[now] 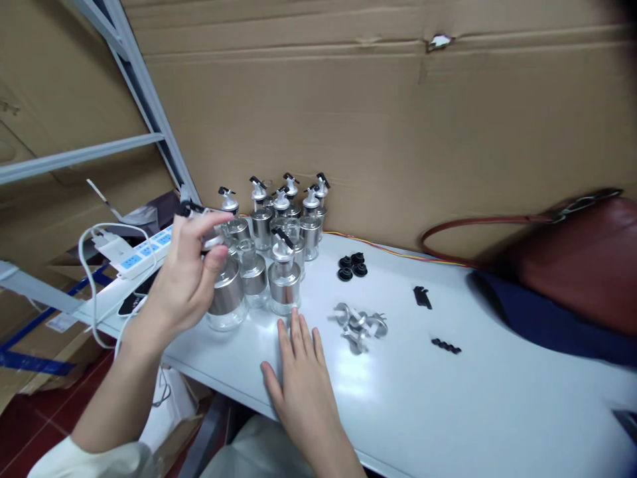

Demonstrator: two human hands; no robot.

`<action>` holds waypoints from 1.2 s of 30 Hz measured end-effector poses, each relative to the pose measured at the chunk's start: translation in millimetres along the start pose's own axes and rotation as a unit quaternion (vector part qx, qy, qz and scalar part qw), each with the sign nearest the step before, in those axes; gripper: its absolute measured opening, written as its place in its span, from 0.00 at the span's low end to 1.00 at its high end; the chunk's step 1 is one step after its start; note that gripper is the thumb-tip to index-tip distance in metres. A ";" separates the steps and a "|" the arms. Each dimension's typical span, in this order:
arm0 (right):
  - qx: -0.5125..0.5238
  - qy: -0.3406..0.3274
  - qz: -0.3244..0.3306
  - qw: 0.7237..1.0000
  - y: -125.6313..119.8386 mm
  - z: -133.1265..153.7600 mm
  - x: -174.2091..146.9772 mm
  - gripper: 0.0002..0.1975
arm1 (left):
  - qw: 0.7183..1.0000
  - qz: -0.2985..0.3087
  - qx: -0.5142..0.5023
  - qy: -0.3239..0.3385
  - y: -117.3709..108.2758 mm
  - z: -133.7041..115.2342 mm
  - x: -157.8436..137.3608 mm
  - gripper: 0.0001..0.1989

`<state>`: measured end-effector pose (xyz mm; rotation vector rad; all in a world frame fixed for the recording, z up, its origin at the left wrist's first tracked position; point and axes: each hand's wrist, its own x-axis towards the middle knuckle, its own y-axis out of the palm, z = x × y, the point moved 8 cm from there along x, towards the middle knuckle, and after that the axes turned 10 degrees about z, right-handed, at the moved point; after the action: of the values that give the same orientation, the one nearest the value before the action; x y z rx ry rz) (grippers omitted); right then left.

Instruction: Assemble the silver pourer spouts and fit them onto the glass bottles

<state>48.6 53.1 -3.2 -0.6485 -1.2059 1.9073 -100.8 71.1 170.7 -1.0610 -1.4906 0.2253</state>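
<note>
My left hand [185, 279] is raised at the left, its thumb and forefinger closed around a silver pourer stopper with a black lever [191, 208]. Just behind and below those fingers stands a glass bottle with a metal band [226, 295]; the hand hides its neck, so I cannot tell whether the stopper sits in it. My right hand [303, 375] lies flat on the table, fingers stretched out, tips close to the base of a bottle topped with a pourer [284, 285]. Beside that one is an open-necked bottle [253, 275]. Several bottles with pourers [311, 229] are grouped behind.
On the white table [448, 411] lie black rubber stoppers [352, 267], silver pourer parts [359, 326], black levers [423, 297] and small black pieces [446, 346]. A brown bag [587, 265] sits at right. A power strip [146, 253] with white cables lies left, near a metal shelf post [149, 99].
</note>
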 end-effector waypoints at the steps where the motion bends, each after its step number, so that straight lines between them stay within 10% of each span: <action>1: 0.001 -0.001 -0.001 1.000 -0.1 0.0 0.0 0.31 | 1.000 0.008 0.006 0.005 8.3 6.7 -3.1 0.17; 16: 0.007 -0.009 -0.006 1.000 -0.5 -0.2 1.1 0.30 | 0.998 -0.054 0.012 0.014 68.0 48.9 -12.7 0.16; 22: 0.017 -0.007 -0.005 1.000 -1.9 -0.5 -1.5 0.31 | 0.969 -0.175 -0.116 -0.127 36.8 102.6 -5.8 0.29; 28: 0.024 -0.005 0.007 1.000 -0.9 -1.1 -1.1 0.32 | 0.902 -0.059 -0.311 -0.294 77.1 156.6 13.5 0.32; 36: 0.026 -0.009 0.011 1.000 -0.9 -0.4 -0.8 0.33 | 0.866 -0.084 -0.382 -0.312 99.8 157.8 13.2 0.26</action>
<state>49.7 52.9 -2.6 -0.6211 -1.1604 1.9608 -188.6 204.0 72.4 -1.5563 -2.3551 -0.1983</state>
